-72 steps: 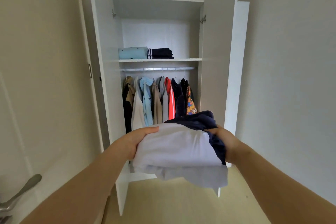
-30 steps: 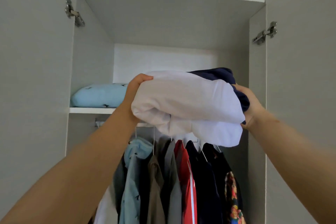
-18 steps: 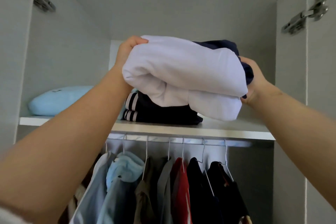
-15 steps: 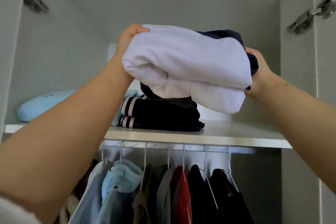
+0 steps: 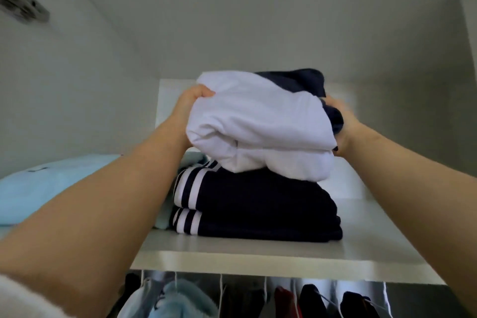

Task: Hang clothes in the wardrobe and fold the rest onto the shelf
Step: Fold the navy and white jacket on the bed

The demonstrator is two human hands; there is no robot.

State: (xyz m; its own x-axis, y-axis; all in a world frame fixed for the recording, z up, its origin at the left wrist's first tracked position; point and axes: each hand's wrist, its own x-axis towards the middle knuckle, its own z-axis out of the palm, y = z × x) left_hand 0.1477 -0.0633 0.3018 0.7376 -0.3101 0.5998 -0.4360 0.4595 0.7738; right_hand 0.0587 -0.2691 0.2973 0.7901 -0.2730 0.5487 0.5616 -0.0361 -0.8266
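Bundle (image 5: pixel 258 121), long axis left-right, sits on navy stack (image 5: pixel 258 212), left hand (image 5: pixel 189 108) and right hand (image 5: pixel 344 124) clamping its ends.

Folded white-and-navy bundle (image 5: pixel 260 121), bulky and rumpled, gripped at either end by left hand (image 5: pixel 188 108) and right hand (image 5: pixel 344 124), underside meeting folded navy striped stack (image 5: pixel 253 209) on white shelf (image 5: pixel 258 253); folded light-blue garment (image 5: pixel 51 188) just beside, leftward.

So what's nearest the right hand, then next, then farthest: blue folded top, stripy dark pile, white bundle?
1. white bundle, held in the right hand
2. stripy dark pile, just underneath
3. blue folded top, far left
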